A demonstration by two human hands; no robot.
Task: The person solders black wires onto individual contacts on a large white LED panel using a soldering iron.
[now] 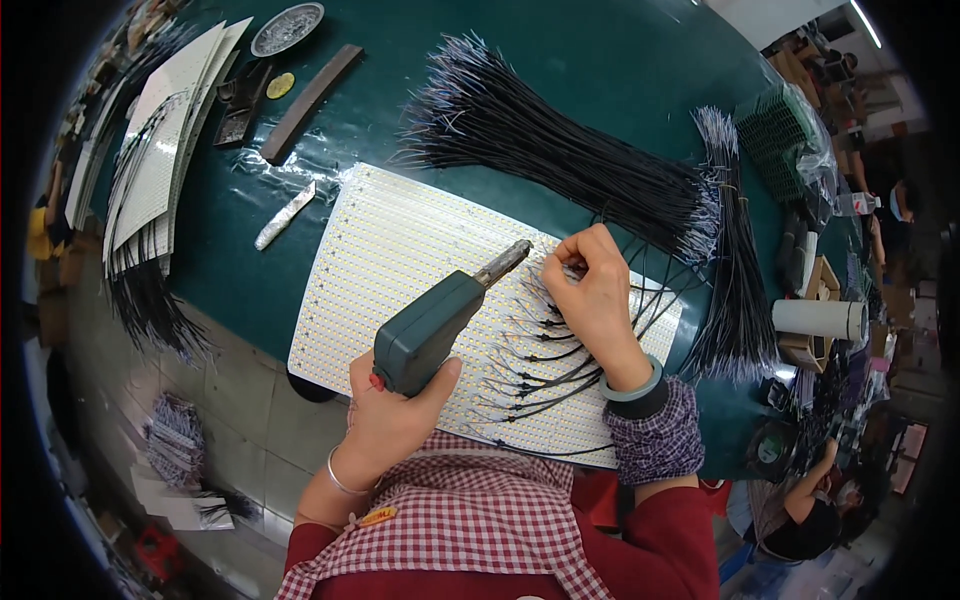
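Observation:
A large white board (365,270) with rows of small LEDs lies at the table's near edge. My left hand (395,415) is wrapped round the grip of a dark green soldering gun (432,335), whose metal tip points up and right, over the board's far part. Beside that tip, my right hand (595,295) is closed in a pinch low over the board, at the end of a thin black cable; the fingers partly hide it. Several black cables (545,382) with split ends run across the board's right half, below my right hand.
A thick bundle of black cables (560,150) lies beyond the board, with a smaller bundle (728,250) to its right. Stacked white boards (165,140) stand at the left. A metal dish (287,30), a dark bar (312,103) and a wrapped blade-like tool (285,216) lie at the far left.

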